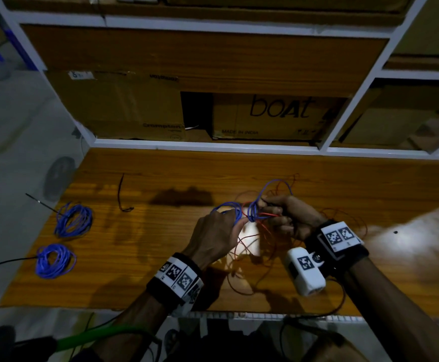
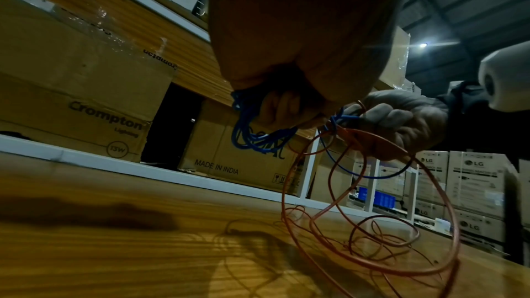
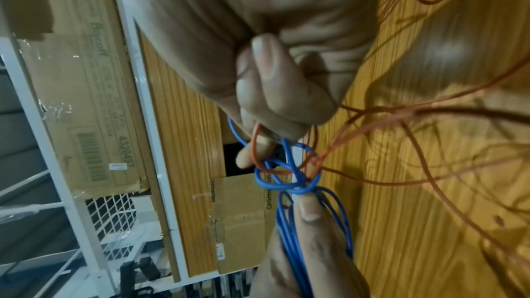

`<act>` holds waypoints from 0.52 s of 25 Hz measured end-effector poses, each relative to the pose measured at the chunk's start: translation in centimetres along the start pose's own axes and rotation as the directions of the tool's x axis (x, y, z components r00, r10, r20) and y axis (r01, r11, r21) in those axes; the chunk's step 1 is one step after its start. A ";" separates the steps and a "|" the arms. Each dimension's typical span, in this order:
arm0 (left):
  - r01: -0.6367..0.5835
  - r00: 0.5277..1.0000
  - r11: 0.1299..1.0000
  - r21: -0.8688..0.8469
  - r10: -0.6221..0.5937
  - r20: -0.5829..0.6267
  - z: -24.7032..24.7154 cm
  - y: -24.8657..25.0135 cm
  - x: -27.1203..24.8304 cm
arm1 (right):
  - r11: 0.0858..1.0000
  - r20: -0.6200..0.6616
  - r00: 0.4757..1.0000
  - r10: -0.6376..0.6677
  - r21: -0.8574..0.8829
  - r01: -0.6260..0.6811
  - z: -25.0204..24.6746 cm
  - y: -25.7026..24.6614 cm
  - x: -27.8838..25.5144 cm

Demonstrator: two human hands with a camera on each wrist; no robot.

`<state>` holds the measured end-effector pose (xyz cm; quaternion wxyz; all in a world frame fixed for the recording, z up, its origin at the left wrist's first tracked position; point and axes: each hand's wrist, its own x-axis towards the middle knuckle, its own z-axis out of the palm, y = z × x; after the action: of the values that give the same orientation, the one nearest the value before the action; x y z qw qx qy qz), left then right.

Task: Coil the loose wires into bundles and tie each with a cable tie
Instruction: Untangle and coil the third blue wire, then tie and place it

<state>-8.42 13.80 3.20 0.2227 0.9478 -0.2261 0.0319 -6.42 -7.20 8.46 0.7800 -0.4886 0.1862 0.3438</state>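
Note:
Above the middle of the wooden table [image 1: 160, 244], my left hand [image 1: 217, 231] grips a small coil of blue wire [image 1: 228, 207], whose strands run past my thumb [image 3: 308, 210]. My right hand [image 1: 282, 212] pinches tangled blue loops [image 3: 282, 180] together with a red wire [image 1: 268, 214]. The two hands almost touch. From them, loose red wire [image 2: 373, 235] hangs down and sprawls in big loops over the table. Two finished blue bundles [image 1: 73, 220] [image 1: 55, 261], each with a black cable tie sticking out, lie at the left edge.
A spare black cable tie [image 1: 121, 197] lies on the table behind the bundles. Cardboard boxes [image 1: 265, 116] fill the white-framed shelf at the back. A green hose [image 1: 95, 334] runs below the front edge. A white camera unit [image 1: 304, 270] hangs from my right wrist.

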 end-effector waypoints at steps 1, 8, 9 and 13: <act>0.007 1.000 1.000 -0.008 -0.007 0.017 0.1 0.0 -0.2 | 1.000 0.005 1.000 0.012 -0.020 -0.012 0.0 0.0 0.0; 0.148 0.988 0.954 -0.261 -0.154 0.000 -0.4 -2.1 0.0 | 0.916 0.168 0.931 -0.324 0.301 0.265 -0.3 1.9 0.0; 0.150 0.988 0.952 -0.268 -0.155 0.002 -0.3 -2.3 0.0 | 0.899 0.174 0.926 -0.336 0.353 0.260 -0.4 2.1 -0.1; 0.181 0.983 0.951 -0.252 -0.168 0.075 0.1 -1.3 -0.7 | 0.871 0.205 0.938 -0.280 0.466 0.158 -0.8 2.8 0.3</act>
<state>-8.49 15.05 2.45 0.3397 0.9276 -0.1494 -0.0426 -8.20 -7.00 6.19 0.9223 -0.2658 0.0963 0.2633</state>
